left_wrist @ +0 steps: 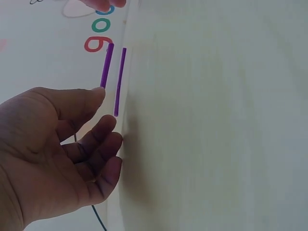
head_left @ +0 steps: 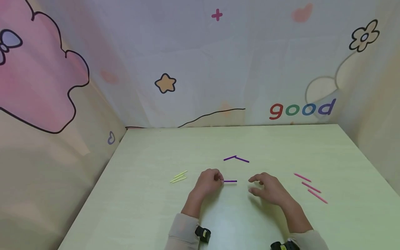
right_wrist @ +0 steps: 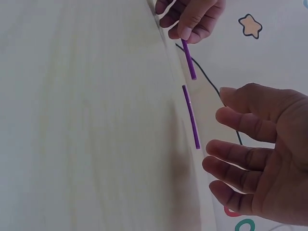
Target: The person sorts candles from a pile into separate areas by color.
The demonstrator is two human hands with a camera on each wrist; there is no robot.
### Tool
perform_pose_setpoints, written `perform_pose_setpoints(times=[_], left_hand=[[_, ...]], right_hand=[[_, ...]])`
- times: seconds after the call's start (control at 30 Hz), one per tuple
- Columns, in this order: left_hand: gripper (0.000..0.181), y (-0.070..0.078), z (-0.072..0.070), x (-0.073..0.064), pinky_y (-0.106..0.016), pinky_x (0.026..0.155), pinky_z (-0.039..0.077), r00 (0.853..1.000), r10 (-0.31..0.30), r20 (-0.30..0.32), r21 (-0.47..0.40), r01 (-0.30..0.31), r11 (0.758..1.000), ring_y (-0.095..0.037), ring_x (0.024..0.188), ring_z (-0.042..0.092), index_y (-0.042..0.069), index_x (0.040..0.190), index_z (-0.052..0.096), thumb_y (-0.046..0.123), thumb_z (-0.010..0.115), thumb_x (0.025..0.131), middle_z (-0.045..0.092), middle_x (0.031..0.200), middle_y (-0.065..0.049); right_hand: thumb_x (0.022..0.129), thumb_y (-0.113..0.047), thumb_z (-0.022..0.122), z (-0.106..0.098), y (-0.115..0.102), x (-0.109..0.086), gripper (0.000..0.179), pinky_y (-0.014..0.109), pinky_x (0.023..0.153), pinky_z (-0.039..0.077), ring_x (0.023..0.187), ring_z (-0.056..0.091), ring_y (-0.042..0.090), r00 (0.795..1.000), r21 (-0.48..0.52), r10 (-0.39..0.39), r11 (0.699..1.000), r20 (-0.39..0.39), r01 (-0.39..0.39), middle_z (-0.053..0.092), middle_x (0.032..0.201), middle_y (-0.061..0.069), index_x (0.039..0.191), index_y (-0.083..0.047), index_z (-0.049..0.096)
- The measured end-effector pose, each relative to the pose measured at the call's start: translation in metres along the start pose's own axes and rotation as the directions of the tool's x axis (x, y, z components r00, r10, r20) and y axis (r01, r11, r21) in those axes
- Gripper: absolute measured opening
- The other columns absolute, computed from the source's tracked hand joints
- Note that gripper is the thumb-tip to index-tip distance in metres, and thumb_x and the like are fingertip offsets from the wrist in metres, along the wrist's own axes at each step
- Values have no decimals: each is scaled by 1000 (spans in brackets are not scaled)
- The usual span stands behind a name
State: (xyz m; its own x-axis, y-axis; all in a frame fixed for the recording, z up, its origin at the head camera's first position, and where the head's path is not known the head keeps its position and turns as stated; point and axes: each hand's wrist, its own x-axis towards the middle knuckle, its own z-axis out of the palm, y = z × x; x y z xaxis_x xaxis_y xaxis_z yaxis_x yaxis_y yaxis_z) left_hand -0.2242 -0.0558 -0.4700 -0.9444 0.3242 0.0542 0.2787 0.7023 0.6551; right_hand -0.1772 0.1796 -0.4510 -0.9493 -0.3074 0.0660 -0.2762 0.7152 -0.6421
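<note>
My left hand (head_left: 210,181) pinches a purple stick (head_left: 230,181) by one end, between thumb and fingertips. The stick points right, toward my other hand, and its shadow falls just below it in the head view. Held free of fingers along most of its length, the same stick (left_wrist: 107,65) shows in the left wrist view. My right hand (head_left: 269,189) hovers to the right with fingers spread and a gap between thumb and forefinger, holding nothing. Farther back, two purple sticks (head_left: 242,159) meet end to end in a shallow peak.
Several thin yellow sticks (head_left: 178,176) lie bunched left of my left hand. Three pink sticks (head_left: 311,187) lie slanted beyond my right hand. The pale table (head_left: 131,208) meets a printed cloth backdrop (head_left: 200,69) at its back edge.
</note>
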Motion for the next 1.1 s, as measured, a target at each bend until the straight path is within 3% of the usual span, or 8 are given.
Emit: perform_pose_setpoints(times=[0.3,0.5,0.73,0.87,1.1], left_hand=[[3,1,7,29,-25,61,41,998,-54,-29,22,55,998,-11,66,49,8,80,66,10,67,81,55,71,4],[3,0,8,40,-26,59,40,992,-115,-55,33,117,993,-12,65,50,9,82,66,10,68,80,56,70,4],[3,-3,13,54,-27,56,39,969,-237,-75,36,240,970,-14,69,52,12,82,65,12,68,81,57,74,4],[4,-4,14,59,-27,55,40,955,-280,-94,54,286,957,-15,71,52,13,80,63,12,65,83,57,77,3],[1,-2,15,59,-29,58,42,953,-286,-99,61,293,954,-16,73,53,11,82,64,11,64,83,58,78,2]], right_hand=[[82,-13,68,0,14,20,23,47,77,45,93,55,33,999,-20,33,999,-25,-34,59,102,14,102,-3,66],[81,-11,68,3,18,32,21,48,78,45,93,56,35,999,-14,15,1000,-35,-16,60,100,15,100,-2,66],[82,-12,67,6,18,46,21,48,77,45,91,56,36,997,-9,9,1000,-78,-10,58,101,19,100,0,66],[82,-12,66,9,18,52,22,48,77,44,91,56,36,995,10,28,1000,-97,-27,58,103,20,100,1,66],[82,-12,66,10,19,55,22,48,77,44,90,57,36,994,19,50,999,-98,-48,58,100,20,99,1,66]])
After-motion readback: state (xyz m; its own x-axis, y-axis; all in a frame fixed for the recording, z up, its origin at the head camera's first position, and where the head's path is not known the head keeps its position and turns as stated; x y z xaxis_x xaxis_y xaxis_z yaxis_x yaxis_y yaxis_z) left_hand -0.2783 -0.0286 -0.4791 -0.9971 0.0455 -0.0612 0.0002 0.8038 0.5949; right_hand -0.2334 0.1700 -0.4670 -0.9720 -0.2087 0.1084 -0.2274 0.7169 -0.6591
